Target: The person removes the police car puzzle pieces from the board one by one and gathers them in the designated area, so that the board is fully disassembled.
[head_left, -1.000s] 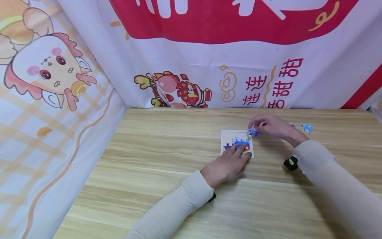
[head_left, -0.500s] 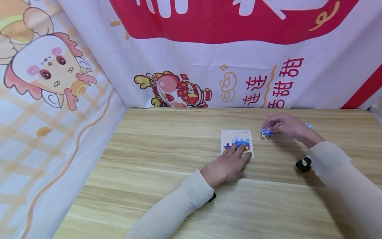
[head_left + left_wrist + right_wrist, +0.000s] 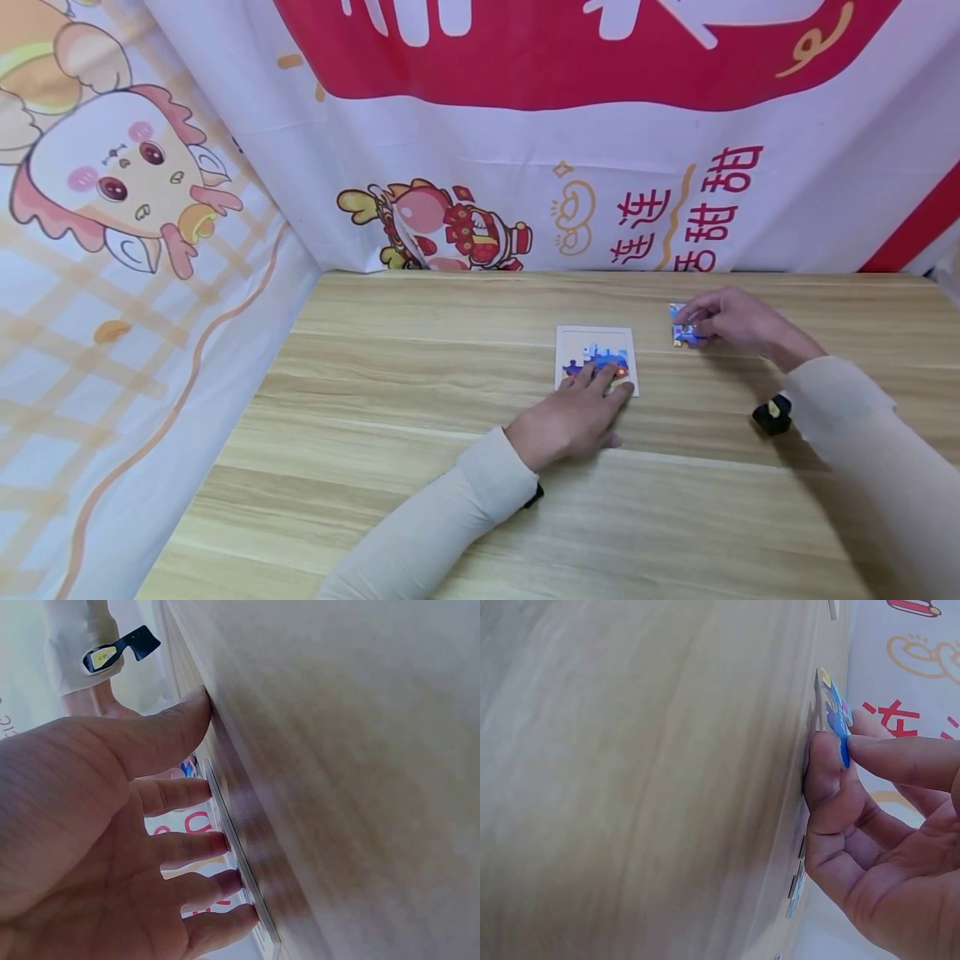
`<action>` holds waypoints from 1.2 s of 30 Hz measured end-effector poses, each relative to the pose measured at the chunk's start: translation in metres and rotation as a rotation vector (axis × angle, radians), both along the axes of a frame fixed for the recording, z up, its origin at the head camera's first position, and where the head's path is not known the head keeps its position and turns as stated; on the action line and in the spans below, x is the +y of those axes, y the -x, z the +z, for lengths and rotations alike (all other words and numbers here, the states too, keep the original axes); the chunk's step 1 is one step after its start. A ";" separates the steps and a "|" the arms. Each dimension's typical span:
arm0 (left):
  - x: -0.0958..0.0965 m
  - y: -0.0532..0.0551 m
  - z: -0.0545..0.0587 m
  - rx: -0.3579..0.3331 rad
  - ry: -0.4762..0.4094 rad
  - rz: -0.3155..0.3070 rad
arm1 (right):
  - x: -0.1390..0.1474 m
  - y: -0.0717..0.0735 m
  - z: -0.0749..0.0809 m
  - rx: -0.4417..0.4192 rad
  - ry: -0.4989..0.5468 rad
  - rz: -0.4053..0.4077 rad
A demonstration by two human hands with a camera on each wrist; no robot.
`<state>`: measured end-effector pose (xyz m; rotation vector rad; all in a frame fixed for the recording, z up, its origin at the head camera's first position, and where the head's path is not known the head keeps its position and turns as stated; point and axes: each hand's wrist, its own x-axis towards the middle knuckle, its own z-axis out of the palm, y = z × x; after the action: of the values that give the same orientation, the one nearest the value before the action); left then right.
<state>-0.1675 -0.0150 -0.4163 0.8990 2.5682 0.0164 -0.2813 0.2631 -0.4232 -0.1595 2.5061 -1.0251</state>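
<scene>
A white-framed jigsaw puzzle tray lies on the table, partly filled with blue, purple and orange pieces. My left hand rests on its near part, fingers extended and spread over the pieces; the left wrist view shows the fingertips at the edge of the tray. To the right of the tray, my right hand pinches a blue puzzle piece between thumb and fingers, low over the table. In the head view, puzzle pieces show at its fingertips, with a light-blue part behind them.
More loose pieces lie on the table beyond my right hand in the right wrist view. A black wrist device hangs under the right sleeve. A printed cloth stands along the table's back edge, and another covers the left side.
My right hand has moved right, from the tray's right edge to a spot apart from it, still pinching the piece. It now hides the loose pieces at right. The left hand stays put.
</scene>
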 end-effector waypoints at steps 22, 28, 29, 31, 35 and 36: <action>0.001 -0.001 -0.001 0.013 -0.003 -0.002 | -0.007 -0.002 -0.003 0.037 -0.041 -0.022; 0.001 -0.002 -0.001 0.013 -0.004 0.000 | -0.008 -0.001 -0.004 0.050 -0.047 -0.019; 0.001 -0.002 -0.001 0.012 -0.005 0.001 | -0.008 -0.001 -0.004 0.052 -0.048 -0.018; 0.001 -0.002 -0.001 0.012 -0.006 0.002 | -0.009 -0.001 -0.004 0.055 -0.050 -0.015; 0.001 -0.002 -0.001 0.014 -0.003 0.000 | -0.009 -0.001 -0.004 0.064 -0.052 -0.009; 0.001 -0.002 -0.001 0.016 -0.002 -0.002 | -0.008 -0.001 -0.004 0.065 -0.051 -0.008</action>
<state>-0.1658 -0.0143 -0.4173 0.9065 2.5823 0.0106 -0.2798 0.2547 -0.4274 -0.1710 2.5906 -0.9733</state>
